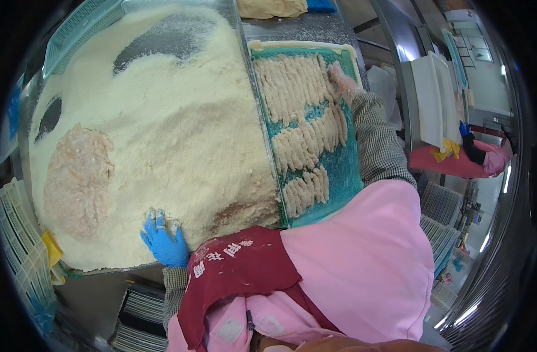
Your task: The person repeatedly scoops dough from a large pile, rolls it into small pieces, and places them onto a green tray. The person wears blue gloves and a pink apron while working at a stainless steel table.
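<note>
My left hand (165, 240), in a blue glove dusted at the fingertips, rests with fingers apart at the near edge of a wide bed of pale breading powder (180, 145). To its upper left lies a heap of raw, wet-looking meat strips (79, 185) on the powder. My right hand (344, 82), in a flour-coated glove, reaches to the far right of a tray (354, 57) lined with green-blue mesh (339, 176). Its fingers touch the end of the far row of coated strips (290, 86); whether they grip one is hidden. Shorter rows of coated strips (301, 143) lie nearer me.
A metal divider (261, 116) separates powder and tray. A perforated teal basket (76, 37) stands at the far left, white slatted crates (19, 229) at the left. A cloth bundle (272, 8) lies beyond the tray. Another person (462, 158) works at the right.
</note>
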`<state>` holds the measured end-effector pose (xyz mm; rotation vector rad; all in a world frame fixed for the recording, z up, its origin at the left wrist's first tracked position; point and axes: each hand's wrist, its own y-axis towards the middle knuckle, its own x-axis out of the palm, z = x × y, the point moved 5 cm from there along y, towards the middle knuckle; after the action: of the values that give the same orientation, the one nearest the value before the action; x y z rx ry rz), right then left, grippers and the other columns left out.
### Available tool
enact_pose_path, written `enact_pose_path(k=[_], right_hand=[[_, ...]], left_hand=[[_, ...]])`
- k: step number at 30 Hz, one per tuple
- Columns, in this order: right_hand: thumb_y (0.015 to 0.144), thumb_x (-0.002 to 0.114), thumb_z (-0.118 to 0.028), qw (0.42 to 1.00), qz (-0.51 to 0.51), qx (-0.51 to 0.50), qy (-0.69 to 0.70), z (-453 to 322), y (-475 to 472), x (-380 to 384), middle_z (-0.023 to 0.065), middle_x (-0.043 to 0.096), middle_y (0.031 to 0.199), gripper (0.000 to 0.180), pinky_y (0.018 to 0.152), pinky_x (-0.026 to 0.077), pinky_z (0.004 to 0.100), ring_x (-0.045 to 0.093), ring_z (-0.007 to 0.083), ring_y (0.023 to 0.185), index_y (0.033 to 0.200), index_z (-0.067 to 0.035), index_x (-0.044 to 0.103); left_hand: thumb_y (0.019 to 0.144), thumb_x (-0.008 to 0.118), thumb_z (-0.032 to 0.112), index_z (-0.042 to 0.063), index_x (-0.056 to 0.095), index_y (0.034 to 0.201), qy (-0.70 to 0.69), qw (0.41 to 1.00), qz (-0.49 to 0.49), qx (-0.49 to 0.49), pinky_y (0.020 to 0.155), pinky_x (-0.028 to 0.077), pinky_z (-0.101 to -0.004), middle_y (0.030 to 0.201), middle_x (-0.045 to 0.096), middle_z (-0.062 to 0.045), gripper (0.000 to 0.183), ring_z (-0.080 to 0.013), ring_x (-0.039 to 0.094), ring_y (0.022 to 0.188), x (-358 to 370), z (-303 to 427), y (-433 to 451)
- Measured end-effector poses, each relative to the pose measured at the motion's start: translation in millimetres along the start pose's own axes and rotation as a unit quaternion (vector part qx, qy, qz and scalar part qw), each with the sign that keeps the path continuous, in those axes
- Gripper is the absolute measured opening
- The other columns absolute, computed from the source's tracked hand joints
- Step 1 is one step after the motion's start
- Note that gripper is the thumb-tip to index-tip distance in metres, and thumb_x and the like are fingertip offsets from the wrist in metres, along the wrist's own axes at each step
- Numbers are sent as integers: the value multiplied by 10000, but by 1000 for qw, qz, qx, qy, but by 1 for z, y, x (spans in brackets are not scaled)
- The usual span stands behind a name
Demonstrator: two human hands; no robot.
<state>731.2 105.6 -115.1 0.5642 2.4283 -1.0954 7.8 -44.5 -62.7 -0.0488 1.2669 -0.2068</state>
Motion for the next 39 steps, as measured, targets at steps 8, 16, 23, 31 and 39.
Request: enact_pose_path(k=[8,16,23,31,39], right_hand=[[1104,343,-624,972,-48,-73,216,-54,-53,50,57,192,1763,802,1297,186,354,236,236,1598,1695,-102,193],[1070,555,-417,985,53,-83,-143,81,-71,7,170,519,1583,602,1176,399,375,504,319,1442,1563,-75,501],[1111,530,-289,977,50,-206,3,26,-210,75,114,528,1580,502,1204,363,342,473,230,1468,1548,-41,521],[1107,549,-214,965,-85,-229,91,-63,-345,223,96,615,1485,452,1179,399,340,557,203,1379,1513,-15,552],[1110,531,-237,924,-292,-233,79,-93,-404,362,122,725,1311,365,1060,517,339,669,207,1225,1392,-42,658]], left_hand=[[926,720,326,116,599,1462,-6,1000,-8,-4,1265,180,-615,1616,477,-124,589,-372,351,1546,3,-5,3],[919,740,369,134,629,1416,-10,1000,-17,0,1256,196,-599,1554,516,-154,561,-360,426,1469,-1,-11,3],[884,810,269,65,732,1202,-49,980,193,-5,1027,482,-511,1304,675,-172,386,-365,637,1182,-73,-50,72],[921,761,218,141,790,1126,105,973,205,26,1029,499,-481,1285,700,-103,221,-323,642,1180,-103,-68,190],[965,717,201,76,770,975,-227,971,69,-15,808,567,-407,984,749,-116,136,-296,716,894,-80,-115,115]])
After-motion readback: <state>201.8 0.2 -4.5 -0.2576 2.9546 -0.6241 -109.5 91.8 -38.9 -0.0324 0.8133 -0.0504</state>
